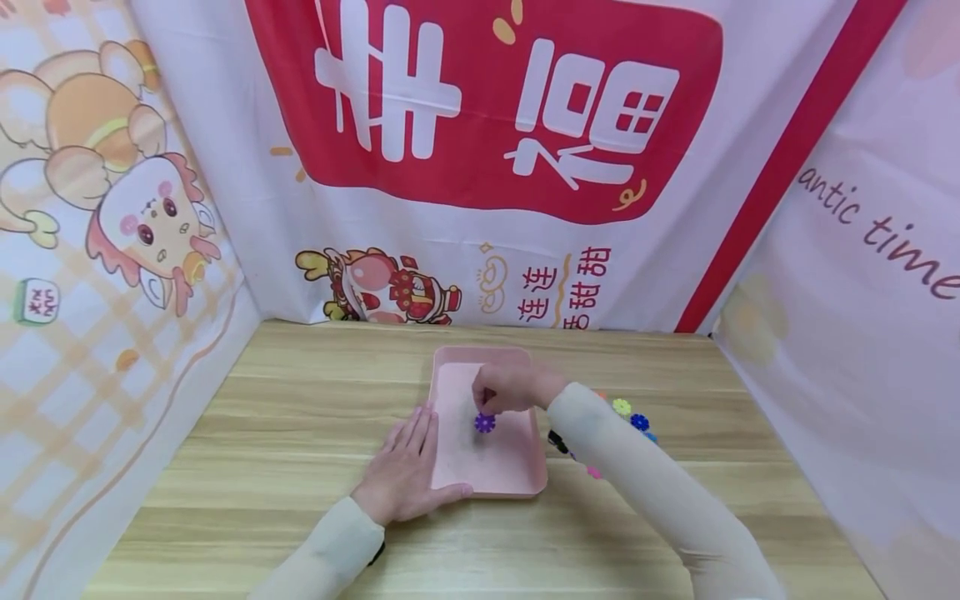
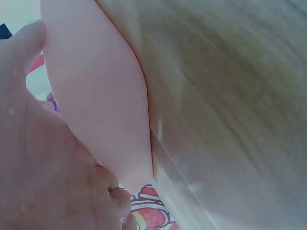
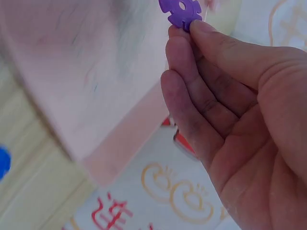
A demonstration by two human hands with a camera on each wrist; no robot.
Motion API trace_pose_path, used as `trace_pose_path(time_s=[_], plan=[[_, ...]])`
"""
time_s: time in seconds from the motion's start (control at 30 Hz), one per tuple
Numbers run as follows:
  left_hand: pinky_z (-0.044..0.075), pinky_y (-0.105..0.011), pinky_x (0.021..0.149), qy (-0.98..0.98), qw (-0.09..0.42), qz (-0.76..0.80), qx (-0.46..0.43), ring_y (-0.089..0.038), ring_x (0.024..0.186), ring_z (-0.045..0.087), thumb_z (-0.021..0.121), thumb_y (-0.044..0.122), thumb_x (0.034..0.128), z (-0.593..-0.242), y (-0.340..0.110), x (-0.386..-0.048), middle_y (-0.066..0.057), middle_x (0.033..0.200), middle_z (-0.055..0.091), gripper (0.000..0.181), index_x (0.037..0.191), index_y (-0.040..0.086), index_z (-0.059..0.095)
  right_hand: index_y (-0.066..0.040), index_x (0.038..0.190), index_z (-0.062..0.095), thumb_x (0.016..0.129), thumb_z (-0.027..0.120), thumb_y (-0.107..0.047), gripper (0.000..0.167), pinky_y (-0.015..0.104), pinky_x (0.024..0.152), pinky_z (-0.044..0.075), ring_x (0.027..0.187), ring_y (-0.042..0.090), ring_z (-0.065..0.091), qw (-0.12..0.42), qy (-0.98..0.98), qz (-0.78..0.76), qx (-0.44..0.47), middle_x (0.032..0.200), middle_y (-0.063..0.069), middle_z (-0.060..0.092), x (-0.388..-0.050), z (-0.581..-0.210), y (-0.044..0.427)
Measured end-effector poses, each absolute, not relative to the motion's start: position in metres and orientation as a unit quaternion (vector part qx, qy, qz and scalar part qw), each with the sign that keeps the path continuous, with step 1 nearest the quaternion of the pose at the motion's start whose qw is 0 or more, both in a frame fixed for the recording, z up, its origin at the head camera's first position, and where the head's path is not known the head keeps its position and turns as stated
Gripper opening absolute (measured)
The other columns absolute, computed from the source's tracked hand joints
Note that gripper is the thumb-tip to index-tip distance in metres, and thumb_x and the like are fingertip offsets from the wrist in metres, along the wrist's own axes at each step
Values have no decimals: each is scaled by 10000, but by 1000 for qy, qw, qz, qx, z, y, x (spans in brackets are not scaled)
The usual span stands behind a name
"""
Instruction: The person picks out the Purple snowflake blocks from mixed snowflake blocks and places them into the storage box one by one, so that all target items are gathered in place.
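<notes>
Purple disc (image 1: 485,424) held above pink tray (image 1: 502,477), pinched at edge by right hand (image 1: 512,387); could be dropped if fingertip hold slips. Tray touched by left hand (image 1: 405,481), fingers extended; could be shifted by stray push.

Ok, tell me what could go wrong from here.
The purple piece is pinched only near its edge by the right hand, so it may slip. The right sleeve reaches across the small coloured pieces on the table and might brush them. The left hand touches the pink tray, so a push could shift it.
</notes>
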State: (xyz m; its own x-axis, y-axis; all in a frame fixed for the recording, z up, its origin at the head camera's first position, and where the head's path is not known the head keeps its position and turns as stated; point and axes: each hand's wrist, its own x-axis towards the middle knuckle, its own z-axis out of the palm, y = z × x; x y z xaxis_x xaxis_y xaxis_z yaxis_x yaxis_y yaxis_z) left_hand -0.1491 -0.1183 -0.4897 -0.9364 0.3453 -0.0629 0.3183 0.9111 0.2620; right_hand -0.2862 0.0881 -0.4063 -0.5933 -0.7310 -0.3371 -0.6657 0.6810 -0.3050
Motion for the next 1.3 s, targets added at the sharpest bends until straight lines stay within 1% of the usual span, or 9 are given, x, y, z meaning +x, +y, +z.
trace_pose_path(time_s=[0.2, 0.27, 0.4, 0.53, 0.67, 0.8, 1.07, 1.2, 1.3], plan=[[214, -579, 1331, 977, 61, 113, 170, -393, 1640, 147, 499, 857, 879, -492, -118, -151, -231, 1743, 145, 1202, 1640, -24, 198, -168, 865, 755, 975, 720, -133, 121, 167, 723, 521, 741, 29, 606, 246, 875, -61, -413, 827, -78, 728, -279, -424, 62], [214, -583, 1330, 977, 64, 113, 170, -393, 1642, 137, 497, 859, 878, -493, -118, -151, -228, 1745, 143, 1201, 1639, -23, 204, -176, 862, 754, 980, 716, -139, 130, 165, 717, 506, 740, 31, 596, 254, 873, -60, -412, 817, -86, 718, -277, -429, 57], [200, -588, 1333, 976, 72, 113, 169, -386, 1646, 117, 503, 854, 879, -492, -117, -151, -218, 1750, 124, 1197, 1643, -15, 195, -208, 880, 752, 998, 704, -167, 134, 174, 737, 526, 764, 51, 608, 281, 872, -72, -394, 838, -100, 709, -273, -436, 52], [220, -598, 1323, 976, 66, 116, 173, -402, 1638, 146, 523, 838, 881, -492, -118, -150, -240, 1741, 148, 1195, 1636, -32, 208, -223, 905, 761, 1004, 695, -176, 128, 182, 734, 534, 762, 60, 614, 300, 873, -83, -376, 837, -100, 711, -270, -443, 48], [239, -589, 1319, 976, 58, 112, 177, -410, 1632, 168, 518, 843, 879, -490, -118, -150, -254, 1732, 173, 1200, 1634, -38, 211, -214, 913, 780, 997, 697, -167, 128, 177, 711, 519, 737, 47, 612, 299, 872, -82, -379, 803, -103, 719, -268, -451, 45], [243, -581, 1320, 976, 54, 108, 180, -404, 1634, 168, 485, 865, 877, -488, -119, -149, -252, 1732, 174, 1214, 1639, -33, 192, -208, 915, 780, 999, 698, -175, 121, 167, 726, 515, 744, 34, 608, 294, 871, -80, -385, 807, -111, 713, -266, -457, 43], [238, -613, 1309, 974, 47, 121, 187, -426, 1627, 171, 530, 836, 877, -492, -120, -150, -264, 1728, 178, 1201, 1633, -41, 211, -249, 889, 756, 1004, 703, -220, 130, 200, 799, 542, 782, 60, 619, 303, 877, -82, -365, 829, -110, 708, -266, -462, 42], [237, -604, 1314, 975, 51, 114, 185, -423, 1628, 169, 527, 836, 878, -491, -120, -150, -262, 1727, 182, 1196, 1630, -42, 223, -265, 916, 760, 991, 723, -244, 86, 218, 858, 557, 820, 64, 625, 300, 882, -90, -352, 857, -118, 707, -266, -459, 45], [240, -610, 1310, 974, 52, 120, 183, -429, 1625, 176, 545, 823, 879, -491, -120, -150, -267, 1726, 180, 1194, 1623, -57, 231, -259, 924, 769, 976, 744, -240, 60, 212, 861, 566, 826, 61, 629, 289, 885, -95, -353, 861, -121, 707, -266, -455, 51]])
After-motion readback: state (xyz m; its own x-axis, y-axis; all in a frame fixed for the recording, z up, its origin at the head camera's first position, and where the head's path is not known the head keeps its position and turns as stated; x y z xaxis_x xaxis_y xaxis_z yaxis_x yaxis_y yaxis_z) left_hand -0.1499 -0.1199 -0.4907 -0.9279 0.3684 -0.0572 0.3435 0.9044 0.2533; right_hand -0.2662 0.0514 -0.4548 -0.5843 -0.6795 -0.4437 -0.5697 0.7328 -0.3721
